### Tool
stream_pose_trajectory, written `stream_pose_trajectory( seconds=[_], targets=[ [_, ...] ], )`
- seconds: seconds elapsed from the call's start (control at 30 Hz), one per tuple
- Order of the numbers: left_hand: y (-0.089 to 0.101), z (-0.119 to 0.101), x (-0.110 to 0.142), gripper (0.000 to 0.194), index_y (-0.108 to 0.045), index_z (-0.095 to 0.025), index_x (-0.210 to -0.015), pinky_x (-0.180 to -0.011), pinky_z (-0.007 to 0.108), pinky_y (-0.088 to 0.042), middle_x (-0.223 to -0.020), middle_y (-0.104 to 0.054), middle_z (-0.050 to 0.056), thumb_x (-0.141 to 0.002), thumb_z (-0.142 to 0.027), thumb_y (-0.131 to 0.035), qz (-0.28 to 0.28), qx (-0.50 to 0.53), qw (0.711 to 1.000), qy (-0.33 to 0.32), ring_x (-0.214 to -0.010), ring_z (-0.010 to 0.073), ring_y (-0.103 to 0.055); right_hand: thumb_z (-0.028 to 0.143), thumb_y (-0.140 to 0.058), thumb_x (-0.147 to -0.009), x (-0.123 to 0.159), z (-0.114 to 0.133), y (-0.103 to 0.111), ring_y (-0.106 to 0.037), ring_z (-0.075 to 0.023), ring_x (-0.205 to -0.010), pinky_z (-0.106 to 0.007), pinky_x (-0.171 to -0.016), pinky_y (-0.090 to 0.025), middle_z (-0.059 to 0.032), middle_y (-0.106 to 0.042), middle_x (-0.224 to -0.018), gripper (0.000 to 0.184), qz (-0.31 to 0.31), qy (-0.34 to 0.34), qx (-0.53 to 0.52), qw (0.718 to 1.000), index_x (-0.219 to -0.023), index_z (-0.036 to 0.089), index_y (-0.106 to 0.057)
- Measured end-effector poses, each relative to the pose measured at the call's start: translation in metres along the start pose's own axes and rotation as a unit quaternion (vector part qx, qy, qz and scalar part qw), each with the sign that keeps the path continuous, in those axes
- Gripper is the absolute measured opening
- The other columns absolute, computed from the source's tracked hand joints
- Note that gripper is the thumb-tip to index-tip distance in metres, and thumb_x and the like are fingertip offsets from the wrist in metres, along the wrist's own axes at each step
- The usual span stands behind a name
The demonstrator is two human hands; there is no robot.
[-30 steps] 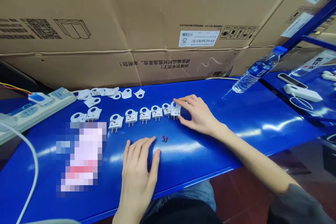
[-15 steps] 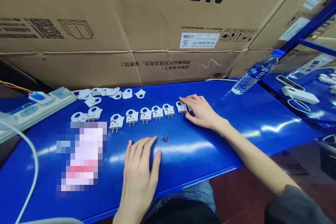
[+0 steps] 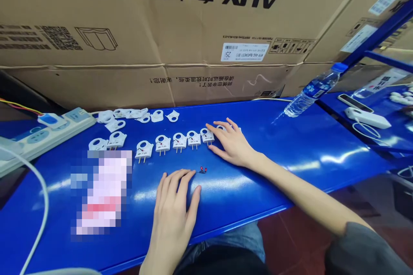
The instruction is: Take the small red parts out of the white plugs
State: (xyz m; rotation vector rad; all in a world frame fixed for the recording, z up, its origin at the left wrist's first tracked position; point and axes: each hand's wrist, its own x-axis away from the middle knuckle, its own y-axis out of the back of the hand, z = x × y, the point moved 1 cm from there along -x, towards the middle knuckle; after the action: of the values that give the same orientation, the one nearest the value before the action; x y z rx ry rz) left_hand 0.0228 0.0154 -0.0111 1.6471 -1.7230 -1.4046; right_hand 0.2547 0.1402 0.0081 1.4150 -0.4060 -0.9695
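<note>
A carton (image 3: 193, 30) stands behind your glossy blue desk (image 3: 274, 189); the floor (image 3: 284, 240) is reddish. Plugs (image 3: 180, 142) lie in a row on the desk. Your left hand (image 3: 174, 206) is released, beside red parts (image 3: 202, 170). Your right hand (image 3: 232, 145) partly covers the row's right end; grip cannot be determined.

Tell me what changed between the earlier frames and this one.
The right hand slid one white plug rightward, then let go and moved left toward the next plug. The left hand stayed beside the small red-and-black parts; the plugs farther left stayed put.
</note>
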Motion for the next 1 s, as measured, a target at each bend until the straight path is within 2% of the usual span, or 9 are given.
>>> stream_pose_trajectory(
  seconds=[0.2, 0.33, 0.6, 0.8, 0.9, 1.0],
  targets=[
    [0.001, 0.000, 0.000, 0.037, -0.056, -0.027, -0.137, -0.120, 0.061, -0.041, -0.130, -0.068, 0.009, -0.102, -0.035, -0.055, 0.001, 0.000, 1.000, 0.000, -0.124, 0.0279, -0.063, 0.039, -0.063, -0.099, -0.001, -0.002, 0.002, -0.054, -0.0328, -0.137, -0.067, -0.129, -0.021, -0.0140, -0.066, -0.141, 0.064, -0.009, -0.023, -0.034, 0.999, -0.156, 0.017, -0.044],
    [0.001, 0.000, 0.000, 0.037, -0.055, -0.027, -0.137, -0.120, 0.059, -0.041, -0.129, -0.068, 0.008, -0.102, -0.034, -0.056, -0.001, 0.001, 1.000, -0.003, -0.123, 0.0272, -0.064, 0.038, -0.071, -0.091, -0.001, 0.000, 0.006, -0.059, -0.0320, -0.130, -0.067, -0.128, -0.022, -0.0096, -0.071, -0.131, 0.066, -0.017, -0.032, -0.071, 0.997, -0.151, 0.022, -0.049],
    [-0.001, 0.000, -0.001, 0.037, -0.055, -0.027, -0.138, -0.120, 0.059, -0.041, -0.130, -0.068, 0.008, -0.102, -0.035, -0.056, -0.002, 0.002, 1.000, -0.005, -0.124, 0.0273, -0.064, 0.035, -0.070, -0.092, 0.001, 0.005, 0.008, -0.051, -0.0339, -0.141, -0.072, -0.129, -0.012, -0.0105, -0.065, -0.144, 0.062, 0.005, -0.017, -0.078, 0.997, -0.149, 0.021, -0.051],
    [0.000, 0.000, -0.001, 0.036, -0.056, -0.027, -0.137, -0.119, 0.060, -0.043, -0.129, -0.069, 0.009, -0.102, -0.034, -0.056, -0.005, 0.005, 1.000, -0.008, -0.123, 0.0276, -0.064, 0.037, -0.072, -0.089, 0.000, 0.003, 0.007, -0.058, -0.0319, -0.131, -0.071, -0.129, -0.014, -0.0091, -0.068, -0.138, 0.064, -0.009, -0.021, -0.087, 0.996, -0.149, 0.024, -0.053],
    [0.001, -0.001, -0.001, 0.036, -0.056, -0.026, -0.137, -0.119, 0.062, -0.043, -0.129, -0.069, 0.009, -0.102, -0.035, -0.055, -0.007, 0.009, 1.000, -0.001, -0.123, 0.0279, -0.064, 0.038, -0.074, -0.088, 0.002, 0.006, 0.010, -0.059, -0.0315, -0.128, -0.071, -0.129, -0.015, -0.0083, -0.069, -0.135, 0.064, -0.029, -0.019, -0.097, 0.995, -0.147, 0.025, -0.055],
    [0.003, -0.003, -0.001, 0.034, -0.057, -0.027, -0.136, -0.120, 0.060, -0.042, -0.128, -0.069, 0.008, -0.103, -0.035, -0.054, -0.018, 0.020, 1.000, 0.009, -0.122, 0.0267, -0.065, 0.040, -0.075, -0.089, 0.005, 0.016, 0.016, -0.060, -0.0304, -0.128, -0.070, -0.130, -0.014, -0.0075, -0.070, -0.133, 0.061, -0.083, -0.006, -0.121, 0.989, -0.145, 0.027, -0.055]
  ],
)
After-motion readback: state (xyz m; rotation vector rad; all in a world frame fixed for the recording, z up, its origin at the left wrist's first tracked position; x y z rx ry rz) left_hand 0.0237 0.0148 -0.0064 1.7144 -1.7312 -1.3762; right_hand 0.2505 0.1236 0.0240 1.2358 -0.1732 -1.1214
